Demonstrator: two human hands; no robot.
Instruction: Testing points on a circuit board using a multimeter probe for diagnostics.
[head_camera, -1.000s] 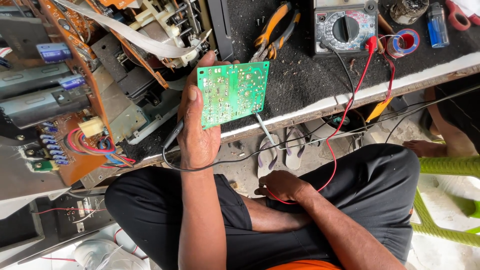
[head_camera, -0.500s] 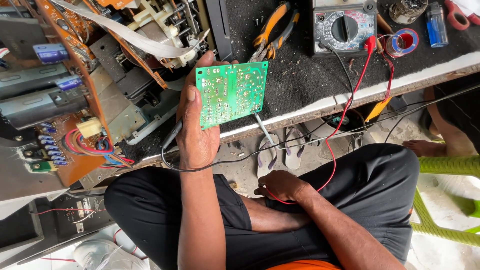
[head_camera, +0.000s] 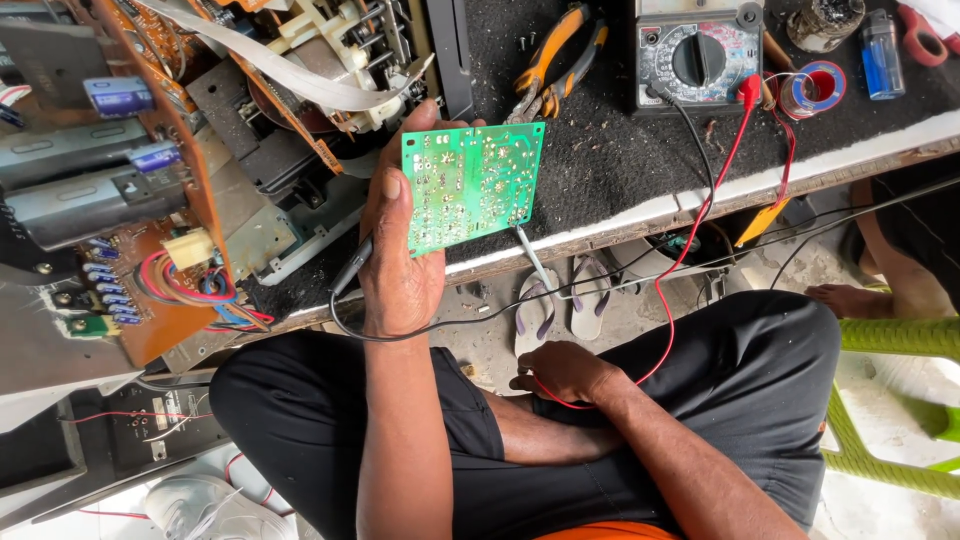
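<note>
Head view showed the left hand (head_camera: 400, 255) raised at the centre of the frame, fingers and thumb closed around the left edge of a green circuit board (head_camera: 473, 186), solder side facing the camera. The board stood tilted over the front edge of the workbench (head_camera: 640, 215), just below the centre top of the frame. A black probe (head_camera: 352, 270) with its black lead (head_camera: 440, 325) was tucked in the same hand, against the palm.

The right hand (head_camera: 565, 372) rested low on the person's lap, right of centre, loosely curled on a red lead (head_camera: 690, 240); how firmly it gripped the lead could not be told. That lead ran up to an analogue multimeter (head_camera: 697, 52) at the top right of the frame. Orange-handled pliers (head_camera: 560, 55) lay on the dark mat left of the meter, a roll of tape (head_camera: 812, 88) and a blue lighter (head_camera: 880, 55) to its right. An opened amplifier chassis (head_camera: 150, 200) with capacitors and coloured wiring filled the upper left.

Compared with the frames from a second and half a second before, the board and both hands sat in nearly the same places; only a slight shift of the view itself was visible.
</note>
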